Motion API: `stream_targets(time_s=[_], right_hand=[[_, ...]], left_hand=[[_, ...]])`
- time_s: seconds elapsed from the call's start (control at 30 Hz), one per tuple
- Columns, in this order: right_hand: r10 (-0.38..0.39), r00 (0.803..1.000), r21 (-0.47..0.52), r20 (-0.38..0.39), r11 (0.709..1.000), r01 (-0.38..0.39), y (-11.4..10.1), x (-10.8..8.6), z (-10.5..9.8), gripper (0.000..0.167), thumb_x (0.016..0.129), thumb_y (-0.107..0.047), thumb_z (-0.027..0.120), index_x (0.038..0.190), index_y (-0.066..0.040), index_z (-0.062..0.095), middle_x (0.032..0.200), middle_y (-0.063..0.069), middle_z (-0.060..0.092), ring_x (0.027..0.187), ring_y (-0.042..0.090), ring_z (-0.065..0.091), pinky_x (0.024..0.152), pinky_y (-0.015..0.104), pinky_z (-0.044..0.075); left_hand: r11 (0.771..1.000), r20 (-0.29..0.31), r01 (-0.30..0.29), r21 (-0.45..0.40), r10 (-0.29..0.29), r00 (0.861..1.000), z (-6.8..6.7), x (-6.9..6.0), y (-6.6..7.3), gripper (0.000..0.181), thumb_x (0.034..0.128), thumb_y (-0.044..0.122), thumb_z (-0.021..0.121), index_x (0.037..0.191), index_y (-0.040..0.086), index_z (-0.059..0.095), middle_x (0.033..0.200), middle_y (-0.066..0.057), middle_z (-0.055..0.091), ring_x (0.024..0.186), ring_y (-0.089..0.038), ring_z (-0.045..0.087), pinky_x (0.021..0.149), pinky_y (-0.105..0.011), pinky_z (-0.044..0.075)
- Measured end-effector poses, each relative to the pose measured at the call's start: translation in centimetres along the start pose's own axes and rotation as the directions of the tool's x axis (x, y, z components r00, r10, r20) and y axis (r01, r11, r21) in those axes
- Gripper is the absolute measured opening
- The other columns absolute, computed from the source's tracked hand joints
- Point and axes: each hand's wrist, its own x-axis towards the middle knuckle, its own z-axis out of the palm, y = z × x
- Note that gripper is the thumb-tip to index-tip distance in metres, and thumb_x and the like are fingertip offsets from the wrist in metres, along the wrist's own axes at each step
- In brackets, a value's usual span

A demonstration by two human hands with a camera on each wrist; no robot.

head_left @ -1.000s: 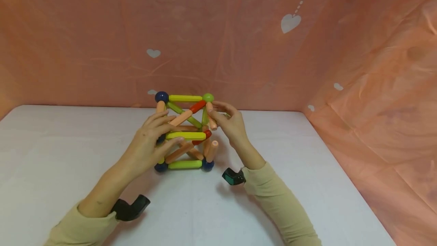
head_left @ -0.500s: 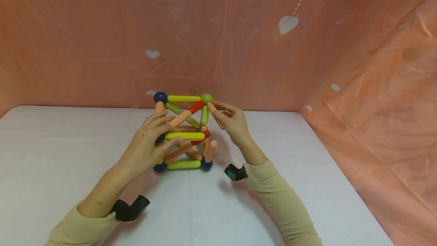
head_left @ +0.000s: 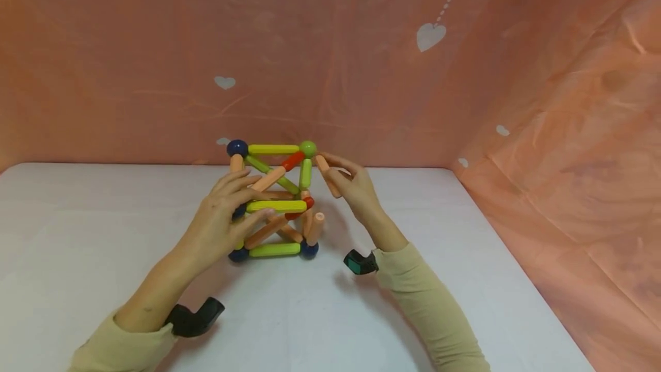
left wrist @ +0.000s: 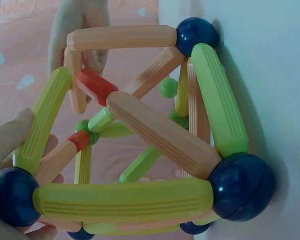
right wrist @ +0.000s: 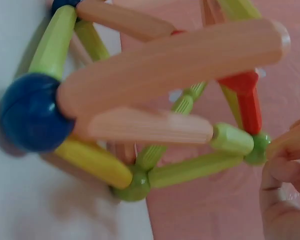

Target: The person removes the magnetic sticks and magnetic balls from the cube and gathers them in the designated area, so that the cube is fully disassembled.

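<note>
A frame of magnetic sticks and balls stands on the white table. My left hand holds its left side, thumb and fingers about the left end of a yellow stick and a dark blue ball. My right hand pinches a peach stick, tilted, its upper end beside the green ball at the top right corner, with a small gap apparent. In the left wrist view, this peach stick shows behind the frame. A second peach stick rises from the lower right blue ball, its upper end free.
A pink cloth backdrop with pale hearts hangs behind the table and along its right side. Black wrist cameras sit at both cuffs, low over the tabletop.
My right hand has swung the peach stick's lower end outward to the right, and its upper end has come away from the green ball. The left hand keeps its hold.
</note>
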Motion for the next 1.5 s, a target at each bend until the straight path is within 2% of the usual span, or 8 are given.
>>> stream_targets(time_s=[0.3,0.47,0.63,0.8,0.97,1.2,1.4,1.5], right_hand=[[-0.005,0.999,0.050,-0.048,0.999,0.008,1.9,0.3,-2.3,0.047,0.091,-0.016,0.065,0.137,-0.015,0.054,0.111,0.010,0.064,0.092,0.010,0.062,0.078,0.023,0.049],[0.045,0.994,-0.002,-0.099,0.999,-0.046,2.9,0.7,-3.5,0.043,0.089,-0.011,0.066,0.131,-0.007,0.056,0.096,0.006,0.068,0.072,0.006,0.062,0.070,0.023,0.050],[0.106,0.986,-0.099,-0.129,0.988,-0.119,4.1,0.9,-4.9,0.043,0.088,-0.007,0.064,0.130,-0.002,0.055,0.101,0.016,0.069,0.067,0.002,0.059,0.064,0.019,0.049],[0.171,0.975,-0.197,-0.143,0.960,-0.198,5.2,1.3,-6.2,0.046,0.088,-0.008,0.064,0.132,-0.002,0.054,0.107,0.021,0.066,0.070,0.004,0.059,0.063,0.018,0.050],[0.239,0.957,-0.325,-0.167,0.903,-0.282,6.1,1.8,-6.8,0.046,0.087,-0.013,0.064,0.132,-0.006,0.056,0.109,0.019,0.064,0.081,0.012,0.059,0.067,0.018,0.046],[0.247,0.955,-0.456,-0.166,0.839,-0.296,7.2,1.9,-7.1,0.044,0.086,-0.013,0.067,0.128,-0.003,0.058,0.109,0.020,0.063,0.092,0.022,0.058,0.069,0.020,0.046],[0.183,0.970,-0.475,-0.163,0.847,-0.239,7.0,1.1,-7.1,0.043,0.088,-0.018,0.065,0.127,0.000,0.057,0.117,0.022,0.061,0.106,0.032,0.058,0.086,0.035,0.049],[0.103,0.987,-0.447,-0.121,0.883,-0.147,6.4,0.2,-6.8,0.041,0.089,-0.017,0.063,0.126,0.000,0.058,0.120,0.022,0.060,0.109,0.034,0.058,0.086,0.039,0.052]], left_hand=[[0.999,-0.040,-0.043,0.006,0.043,0.998,-0.5,-0.2,-0.4,0.030,0.0809,0.016,0.076,0.106,0.001,0.071,0.129,-0.023,0.056,0.135,-0.039,0.036,0.100,-0.065,0.036],[0.999,-0.063,-0.049,0.003,0.050,0.997,-0.6,-0.4,-0.5,0.032,0.0790,0.016,0.077,0.106,-0.001,0.071,0.127,-0.023,0.058,0.135,-0.038,0.036,0.098,-0.064,0.038],[0.998,-0.098,-0.068,0.010,0.069,0.993,-0.4,-0.5,-0.6,0.034,0.0760,0.014,0.079,0.105,-0.002,0.072,0.126,-0.024,0.058,0.133,-0.039,0.038,0.098,-0.064,0.039],[0.996,-0.116,-0.084,-0.007,0.083,0.990,-0.1,-0.5,-0.7,0.033,0.0762,0.015,0.079,0.104,-0.001,0.072,0.123,-0.024,0.060,0.132,-0.039,0.039,0.097,-0.065,0.038],[0.998,-0.114,-0.067,-0.013,0.065,0.991,0.0,-0.4,-0.6,0.028,0.0774,0.012,0.079,0.103,0.002,0.073,0.121,-0.022,0.061,0.133,-0.038,0.038,0.098,-0.065,0.038],[0.998,-0.108,-0.061,-0.015,0.059,0.992,0.2,-0.5,-0.5,0.026,0.0779,0.010,0.078,0.102,0.002,0.072,0.122,-0.021,0.060,0.133,-0.038,0.038,0.100,-0.066,0.036],[0.997,-0.110,-0.080,-0.010,0.078,0.991,0.3,-0.4,-0.7,0.026,0.0787,0.013,0.078,0.103,0.003,0.072,0.123,-0.021,0.060,0.132,-0.038,0.039,0.100,-0.065,0.035],[0.997,-0.101,-0.084,-0.001,0.083,0.991,0.4,-0.3,-0.7,0.025,0.0795,0.014,0.077,0.102,0.004,0.072,0.124,-0.021,0.060,0.132,-0.038,0.040,0.101,-0.064,0.035]])
